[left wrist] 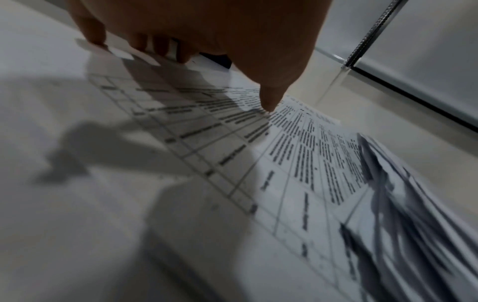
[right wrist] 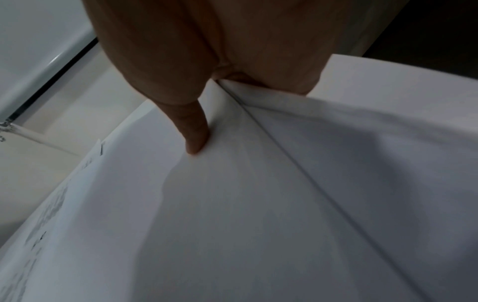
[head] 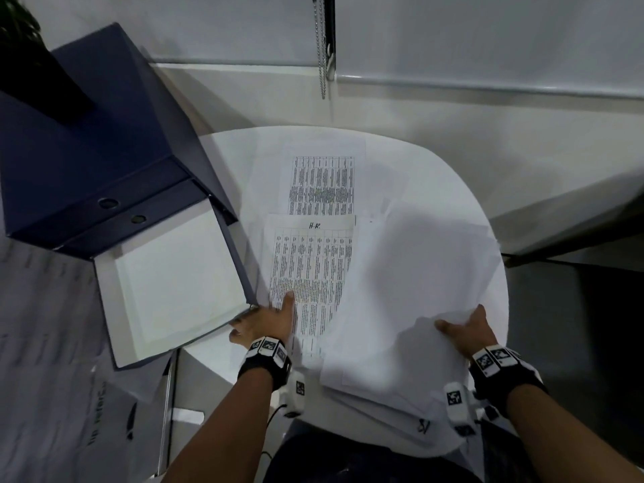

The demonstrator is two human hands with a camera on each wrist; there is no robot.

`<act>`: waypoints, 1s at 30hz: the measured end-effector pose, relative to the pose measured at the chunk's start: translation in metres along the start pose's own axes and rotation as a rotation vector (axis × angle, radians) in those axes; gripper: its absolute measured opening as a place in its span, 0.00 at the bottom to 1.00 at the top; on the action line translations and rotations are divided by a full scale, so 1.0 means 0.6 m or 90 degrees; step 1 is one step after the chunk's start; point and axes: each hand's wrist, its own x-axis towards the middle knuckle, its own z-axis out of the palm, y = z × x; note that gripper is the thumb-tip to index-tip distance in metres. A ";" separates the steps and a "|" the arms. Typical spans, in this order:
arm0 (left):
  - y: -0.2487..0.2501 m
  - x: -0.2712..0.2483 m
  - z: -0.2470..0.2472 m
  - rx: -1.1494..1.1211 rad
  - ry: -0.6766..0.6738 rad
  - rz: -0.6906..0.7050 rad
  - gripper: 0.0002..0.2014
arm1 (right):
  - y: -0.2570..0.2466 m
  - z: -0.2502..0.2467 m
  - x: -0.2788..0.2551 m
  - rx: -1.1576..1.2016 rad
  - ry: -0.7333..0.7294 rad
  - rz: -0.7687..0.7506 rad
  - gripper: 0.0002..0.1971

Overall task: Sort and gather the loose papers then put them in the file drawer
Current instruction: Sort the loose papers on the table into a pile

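On the round white table (head: 400,148) lie a printed table sheet (head: 324,184) at the far middle and a second printed sheet marked "H-R." (head: 310,270) nearer me. My left hand (head: 270,313) pinches that nearer sheet (left wrist: 297,163) at its left edge: the thumb (left wrist: 269,102) presses on top and the fingers (left wrist: 157,47) curl under. My right hand (head: 463,324) grips a thick stack of blank-side papers (head: 411,291), thumb (right wrist: 195,141) on top and fingers hidden beneath the stack (right wrist: 258,204). The open file drawer (head: 174,284) juts out at the left.
The blue drawer cabinet (head: 97,151) stands left of the table with a dark plant pot (head: 35,71) on it. A blind chain (head: 322,47) hangs at the back wall. Printed sheets or a bag (head: 52,343) lie low at the left. Dark furniture (head: 592,308) is at the right.
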 end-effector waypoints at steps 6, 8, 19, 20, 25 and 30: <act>0.000 0.009 0.000 -0.019 -0.009 0.042 0.43 | 0.001 -0.001 0.000 -0.001 -0.005 0.000 0.40; 0.008 0.000 0.001 -0.043 0.024 0.041 0.39 | 0.000 -0.002 -0.002 -0.017 -0.009 0.006 0.40; 0.037 -0.060 0.013 -0.211 0.137 0.190 0.29 | -0.001 -0.005 0.000 -0.033 -0.021 0.013 0.46; 0.039 -0.067 0.009 -0.201 0.142 0.213 0.27 | -0.001 -0.005 0.000 -0.035 -0.022 0.013 0.46; 0.044 -0.122 -0.071 -0.169 0.184 0.342 0.18 | -0.010 -0.010 -0.009 -0.023 -0.030 -0.001 0.41; 0.046 -0.175 -0.205 -0.285 0.367 0.494 0.15 | -0.012 -0.012 -0.020 -0.005 -0.043 -0.029 0.37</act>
